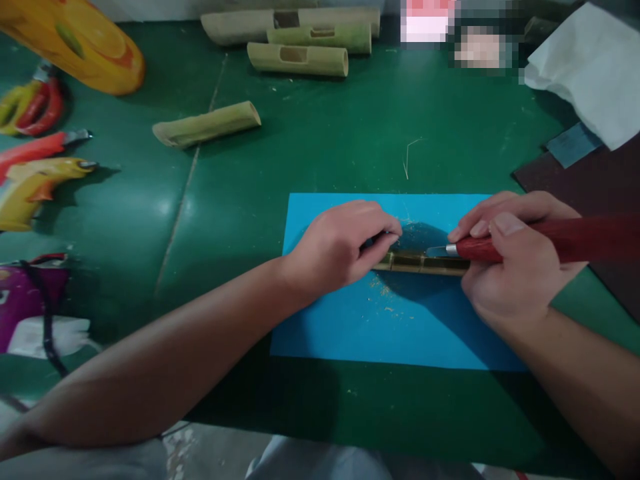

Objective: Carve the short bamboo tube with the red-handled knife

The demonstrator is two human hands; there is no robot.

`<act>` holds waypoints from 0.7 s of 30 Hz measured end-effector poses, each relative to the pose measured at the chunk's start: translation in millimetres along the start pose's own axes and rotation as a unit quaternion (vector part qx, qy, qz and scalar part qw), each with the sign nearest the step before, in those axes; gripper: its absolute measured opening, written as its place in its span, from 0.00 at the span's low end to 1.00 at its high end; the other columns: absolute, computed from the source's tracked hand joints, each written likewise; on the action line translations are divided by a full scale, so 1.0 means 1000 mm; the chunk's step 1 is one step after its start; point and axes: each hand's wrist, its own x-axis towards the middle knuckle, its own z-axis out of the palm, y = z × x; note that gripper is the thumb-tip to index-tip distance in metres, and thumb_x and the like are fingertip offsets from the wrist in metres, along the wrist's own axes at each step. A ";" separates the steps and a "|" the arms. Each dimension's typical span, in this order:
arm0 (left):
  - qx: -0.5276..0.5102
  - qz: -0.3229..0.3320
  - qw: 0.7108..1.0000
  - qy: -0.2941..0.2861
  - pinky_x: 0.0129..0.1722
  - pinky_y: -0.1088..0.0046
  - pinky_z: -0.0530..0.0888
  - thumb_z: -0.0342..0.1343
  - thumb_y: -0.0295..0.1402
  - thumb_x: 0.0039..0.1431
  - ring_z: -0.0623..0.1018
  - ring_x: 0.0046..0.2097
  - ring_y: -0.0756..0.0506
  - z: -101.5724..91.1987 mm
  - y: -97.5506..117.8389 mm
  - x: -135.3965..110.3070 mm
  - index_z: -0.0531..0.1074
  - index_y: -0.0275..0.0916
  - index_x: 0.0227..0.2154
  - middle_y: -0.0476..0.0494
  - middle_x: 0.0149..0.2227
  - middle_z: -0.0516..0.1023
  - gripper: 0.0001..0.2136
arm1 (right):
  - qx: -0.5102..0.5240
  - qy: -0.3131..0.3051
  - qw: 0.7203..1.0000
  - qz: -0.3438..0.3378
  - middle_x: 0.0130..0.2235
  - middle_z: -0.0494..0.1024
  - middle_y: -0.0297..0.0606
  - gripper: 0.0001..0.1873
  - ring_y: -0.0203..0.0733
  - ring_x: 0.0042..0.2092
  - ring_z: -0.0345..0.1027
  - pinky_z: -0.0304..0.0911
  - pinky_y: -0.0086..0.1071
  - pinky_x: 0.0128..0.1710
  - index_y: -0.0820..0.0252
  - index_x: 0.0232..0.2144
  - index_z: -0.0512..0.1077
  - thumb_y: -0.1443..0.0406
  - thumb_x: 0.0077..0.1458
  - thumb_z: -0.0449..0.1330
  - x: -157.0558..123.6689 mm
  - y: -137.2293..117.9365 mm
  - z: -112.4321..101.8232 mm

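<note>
A short bamboo piece (pixel 423 261) lies flat on a blue sheet (pixel 350 327) on the green table. My left hand (pixel 340 247) is closed over its left end, pressing it down. My right hand (pixel 510 263) is wrapped round the red handle of a carving knife (pixel 545 241). The knife's small metal blade rests on top of the bamboo near its right part. Fine shavings lie on the blue sheet below the bamboo.
Several cut bamboo tubes (pixel 300 59) lie at the back, with one more (pixel 207 124) nearer the middle. Scissors (pixel 33 107), glue guns (pixel 35 177) and an orange object (pixel 80 40) sit at the left. White cloth (pixel 590 67) and a dark mat (pixel 595 180) lie at the right.
</note>
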 end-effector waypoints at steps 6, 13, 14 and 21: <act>0.001 -0.005 1.000 -0.013 0.39 0.69 0.75 0.56 0.28 0.77 0.80 0.37 0.47 0.000 0.000 0.000 0.82 0.38 0.44 0.43 0.37 0.86 0.08 | -0.034 -0.047 0.998 0.007 0.27 0.81 0.29 0.11 0.43 0.27 0.76 0.73 0.41 0.29 0.49 0.27 0.81 0.69 0.60 0.67 0.000 -0.003 -0.003; -0.001 -0.002 1.000 -0.005 0.39 0.69 0.76 0.57 0.27 0.77 0.81 0.38 0.47 0.000 0.000 0.000 0.82 0.38 0.44 0.44 0.38 0.87 0.07 | 0.012 -0.016 1.000 0.000 0.26 0.78 0.27 0.11 0.40 0.26 0.76 0.71 0.38 0.27 0.52 0.26 0.79 0.72 0.58 0.66 -0.001 -0.004 0.000; -0.002 0.000 1.000 -0.004 0.39 0.69 0.76 0.58 0.27 0.77 0.82 0.38 0.47 0.000 0.000 0.000 0.82 0.38 0.44 0.44 0.38 0.87 0.07 | 0.011 -0.015 1.000 -0.001 0.26 0.78 0.27 0.11 0.40 0.26 0.75 0.70 0.38 0.27 0.52 0.25 0.79 0.72 0.57 0.65 -0.001 -0.004 0.000; -0.003 0.006 1.000 0.000 0.39 0.70 0.75 0.58 0.26 0.77 0.81 0.37 0.47 0.000 -0.001 -0.001 0.82 0.38 0.43 0.44 0.37 0.86 0.07 | -0.004 -0.023 1.000 0.003 0.26 0.80 0.27 0.11 0.40 0.25 0.75 0.72 0.38 0.28 0.52 0.26 0.80 0.72 0.57 0.65 0.000 -0.003 -0.002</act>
